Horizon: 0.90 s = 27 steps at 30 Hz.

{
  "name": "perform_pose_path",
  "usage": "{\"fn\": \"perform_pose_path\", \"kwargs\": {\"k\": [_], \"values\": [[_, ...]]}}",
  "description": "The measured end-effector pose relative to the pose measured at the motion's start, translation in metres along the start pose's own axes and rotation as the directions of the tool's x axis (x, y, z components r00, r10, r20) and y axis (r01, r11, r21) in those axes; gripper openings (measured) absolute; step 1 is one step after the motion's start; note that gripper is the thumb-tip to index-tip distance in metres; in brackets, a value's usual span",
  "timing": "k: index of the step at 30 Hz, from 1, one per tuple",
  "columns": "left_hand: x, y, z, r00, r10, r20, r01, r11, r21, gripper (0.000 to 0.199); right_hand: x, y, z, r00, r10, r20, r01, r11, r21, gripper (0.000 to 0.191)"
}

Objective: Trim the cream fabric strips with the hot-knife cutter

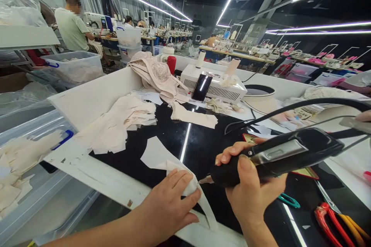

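Note:
My left hand [171, 204] rests on a white fabric piece [158, 154], its fingers curved over a folded part and holding it against the black glossy work surface [136, 166]. A narrow strip of the fabric curves toward the front edge. My right hand [252, 185] is wrapped round a black corded hand cutter [284, 154] with a silver lever on its side. Its metal tip points left, close to the fabric beside my left fingers; whether it touches cannot be made out. Behind lie a stack of cream fabric pieces [116, 123] and a separate cream strip [193, 115].
Red-handled scissors [327, 216] and a teal-handled tool [290, 200] lie at the right. A white vented box [214, 81] stands behind, a phone [202, 88] leaning on it. Beige lace garments [153, 69] are heaped at the back left. A person [72, 27] works farther off.

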<state>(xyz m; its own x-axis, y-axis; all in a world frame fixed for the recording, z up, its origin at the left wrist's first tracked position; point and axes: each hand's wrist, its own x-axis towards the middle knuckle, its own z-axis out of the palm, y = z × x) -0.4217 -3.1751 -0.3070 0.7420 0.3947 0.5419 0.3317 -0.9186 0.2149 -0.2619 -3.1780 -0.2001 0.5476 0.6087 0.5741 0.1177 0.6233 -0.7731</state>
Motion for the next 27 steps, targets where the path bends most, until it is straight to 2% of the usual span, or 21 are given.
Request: {"fn": "perform_pose_path", "kwargs": {"k": [6,12,14,16,18,22,25,27], "values": [[-0.001,0.000,0.004,0.999,-0.006,-0.031,0.007,1.000,0.001,0.062,0.002,0.000,0.003,1.000,-0.003,-0.030,0.004,1.000,0.019,0.041],[-0.003,0.002,0.005,1.000,-0.008,-0.028,0.008,1.000,-0.006,0.062,0.004,0.006,0.005,1.000,0.000,-0.002,0.000,1.000,0.018,0.040],[-0.002,0.002,0.002,1.000,-0.008,-0.021,0.008,1.000,-0.013,0.058,0.004,0.008,0.004,1.000,0.002,0.002,-0.002,1.000,0.014,0.038],[0.000,0.000,-0.005,1.000,-0.007,0.016,0.008,0.999,-0.044,0.046,0.005,0.009,0.003,1.000,-0.003,0.017,0.003,1.000,0.014,0.038],[0.004,-0.008,-0.015,0.999,-0.001,0.043,0.005,0.996,-0.092,0.029,0.006,0.010,0.001,0.999,-0.004,0.041,0.003,1.000,0.018,0.038],[0.010,-0.038,-0.034,0.995,0.082,0.049,-0.074,0.986,-0.151,0.035,0.008,0.012,-0.004,0.997,0.003,0.080,-0.003,1.000,-0.010,0.040],[0.012,-0.058,-0.043,0.981,0.155,0.115,-0.133,0.975,-0.180,0.027,0.013,0.010,-0.007,0.995,-0.014,0.098,0.024,0.995,-0.101,0.041],[0.011,-0.063,-0.044,0.976,0.153,0.152,-0.127,0.977,-0.171,0.025,0.017,0.007,-0.008,0.995,-0.020,0.097,0.036,0.985,-0.169,0.040]]}}
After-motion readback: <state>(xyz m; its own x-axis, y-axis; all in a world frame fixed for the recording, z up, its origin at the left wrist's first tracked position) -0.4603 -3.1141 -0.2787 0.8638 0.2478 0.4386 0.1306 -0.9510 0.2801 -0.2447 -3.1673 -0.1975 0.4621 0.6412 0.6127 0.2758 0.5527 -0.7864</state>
